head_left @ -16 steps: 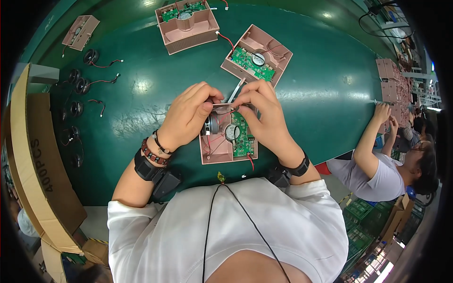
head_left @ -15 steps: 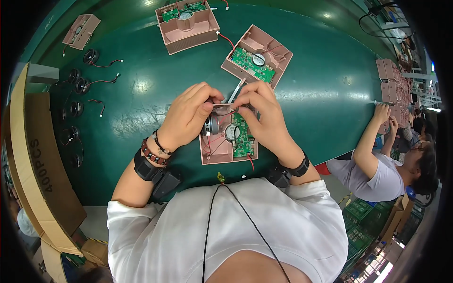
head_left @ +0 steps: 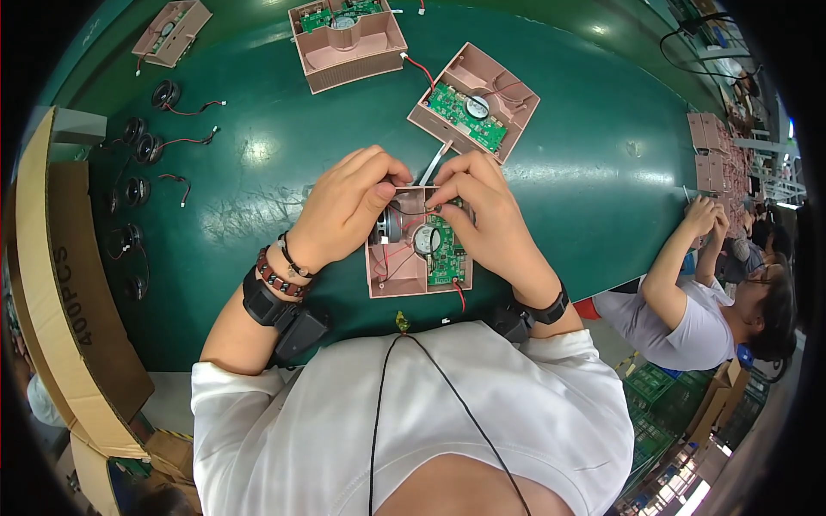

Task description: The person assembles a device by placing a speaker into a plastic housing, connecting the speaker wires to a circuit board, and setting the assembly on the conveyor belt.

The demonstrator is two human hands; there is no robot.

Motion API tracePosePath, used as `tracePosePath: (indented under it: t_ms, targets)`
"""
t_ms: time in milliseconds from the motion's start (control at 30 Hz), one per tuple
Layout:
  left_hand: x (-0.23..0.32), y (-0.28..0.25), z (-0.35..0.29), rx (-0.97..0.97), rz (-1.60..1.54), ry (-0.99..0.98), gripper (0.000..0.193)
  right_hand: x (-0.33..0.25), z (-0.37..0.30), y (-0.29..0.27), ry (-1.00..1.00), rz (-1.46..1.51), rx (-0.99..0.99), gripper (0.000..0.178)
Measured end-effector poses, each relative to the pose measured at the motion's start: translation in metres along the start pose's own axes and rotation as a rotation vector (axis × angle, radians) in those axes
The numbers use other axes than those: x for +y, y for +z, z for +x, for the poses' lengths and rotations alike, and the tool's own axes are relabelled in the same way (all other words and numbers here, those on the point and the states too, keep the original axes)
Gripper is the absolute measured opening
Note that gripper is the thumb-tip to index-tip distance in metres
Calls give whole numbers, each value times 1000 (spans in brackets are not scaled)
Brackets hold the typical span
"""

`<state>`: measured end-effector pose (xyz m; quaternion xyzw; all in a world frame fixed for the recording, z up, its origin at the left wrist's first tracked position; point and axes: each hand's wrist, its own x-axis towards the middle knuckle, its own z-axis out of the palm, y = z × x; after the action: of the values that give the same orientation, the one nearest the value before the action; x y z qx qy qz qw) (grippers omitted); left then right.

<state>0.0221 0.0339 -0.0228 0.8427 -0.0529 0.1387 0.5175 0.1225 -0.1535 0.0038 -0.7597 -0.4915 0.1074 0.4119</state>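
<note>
Head view: centre of the frame, a pink housing [head_left: 400, 293] sits on the green worktop [head_left: 594, 206], holding a speaker [head_left: 393, 225] and circuit board [head_left: 444, 260]. The right hand [head_left: 478, 205] pinches a thin wire [head_left: 409, 213]; the left hand [head_left: 346, 208] curls by the speaker, its grip unclear.

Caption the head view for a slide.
Left hand at a pink box, right hand over its green circuit board.

I note: one cardboard carton [head_left: 112, 344], left of the green bench [head_left: 594, 215]; green crates [head_left: 650, 393], lower right; one pale-shirted person [head_left: 641, 318], right; black cable [head_left: 691, 24], upper right.
</note>
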Motion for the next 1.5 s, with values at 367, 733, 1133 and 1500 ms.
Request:
tracePosePath:
  t_ms: [367,733,1133,1500]
  targets:
    - [1,-1,1,-7,12,-5,35,-11,-2,-2,-44,-164,15,20]
    - [2,0,1,3,29,6,29,-8,-1,-1,-53,-222,32,23]
    - [1,0,1,10,39,-6,23,-12,0,-6,-22,-179,-40,20]
    - [3,-2,4,-28,44,-68,32,-1,5,-6,18,-23,-64,19]
